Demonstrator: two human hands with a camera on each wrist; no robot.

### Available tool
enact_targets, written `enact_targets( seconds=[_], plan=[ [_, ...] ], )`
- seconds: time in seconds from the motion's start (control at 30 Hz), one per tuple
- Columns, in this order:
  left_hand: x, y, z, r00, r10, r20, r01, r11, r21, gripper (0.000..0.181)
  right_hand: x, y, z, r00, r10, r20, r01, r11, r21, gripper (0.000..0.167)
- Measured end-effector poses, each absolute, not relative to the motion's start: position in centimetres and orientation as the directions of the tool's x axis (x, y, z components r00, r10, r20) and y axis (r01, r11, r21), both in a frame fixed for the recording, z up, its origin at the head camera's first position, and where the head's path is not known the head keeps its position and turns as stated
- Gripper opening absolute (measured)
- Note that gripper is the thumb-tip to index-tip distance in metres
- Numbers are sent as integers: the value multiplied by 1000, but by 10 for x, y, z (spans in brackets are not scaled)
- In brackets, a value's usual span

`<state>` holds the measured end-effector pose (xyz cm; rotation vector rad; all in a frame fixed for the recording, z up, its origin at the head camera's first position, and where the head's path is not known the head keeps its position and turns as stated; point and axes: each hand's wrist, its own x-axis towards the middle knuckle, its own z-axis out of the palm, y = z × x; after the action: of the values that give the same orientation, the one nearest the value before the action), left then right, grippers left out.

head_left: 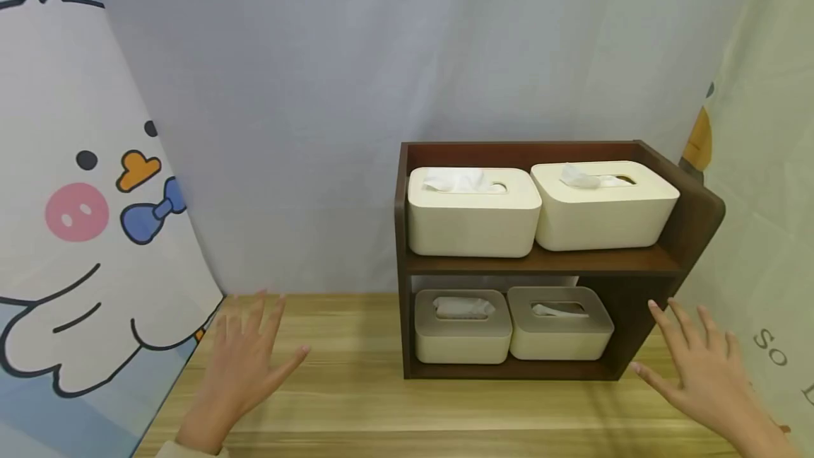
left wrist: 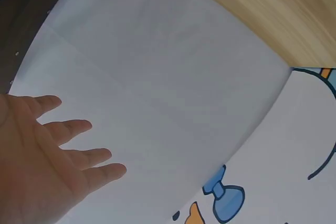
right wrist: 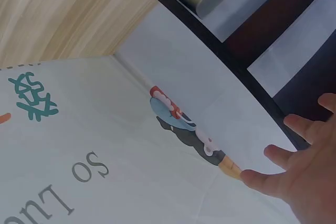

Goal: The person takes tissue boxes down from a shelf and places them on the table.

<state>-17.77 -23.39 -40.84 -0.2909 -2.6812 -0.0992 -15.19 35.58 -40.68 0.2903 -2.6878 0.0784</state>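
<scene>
My left hand hovers over the left part of the wooden table with its fingers spread, holding nothing. The right hand is spread too, beside the lower right side of a dark brown two-tier shelf; whether it touches the shelf I cannot tell. On the upper tier sit two cream tissue boxes, a left one and a right one, with tissue poking from their slots. Below them stand two smaller boxes with grey-beige lids, one on the left and one on the right.
The wood-grain table runs under both hands and the shelf. Behind hangs a pale grey cloth. A cartoon-printed cloth borders the left, and a cream cloth with lettering the right.
</scene>
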Motion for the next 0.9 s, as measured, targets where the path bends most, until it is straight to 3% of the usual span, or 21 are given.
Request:
enact_targets(
  seconds=[0.23,0.37,0.63,0.9],
  plan=[
    [-185,-216,-392,-879,209,430,252,967,45,82,-160,354,-388,-754,-218,620,-240,970,48,84],
    [-188,-204,-378,-879,221,423,277,958,74,82,-166,351,-372,-650,-228,725,-261,963,68,89],
    [-201,-176,-349,-828,272,491,334,942,41,82,-178,348,-329,-521,-256,814,-226,961,157,87],
    [-214,-142,-323,-786,324,527,412,909,55,82,-192,350,-298,-446,-250,859,-186,965,184,74]
  ],
)
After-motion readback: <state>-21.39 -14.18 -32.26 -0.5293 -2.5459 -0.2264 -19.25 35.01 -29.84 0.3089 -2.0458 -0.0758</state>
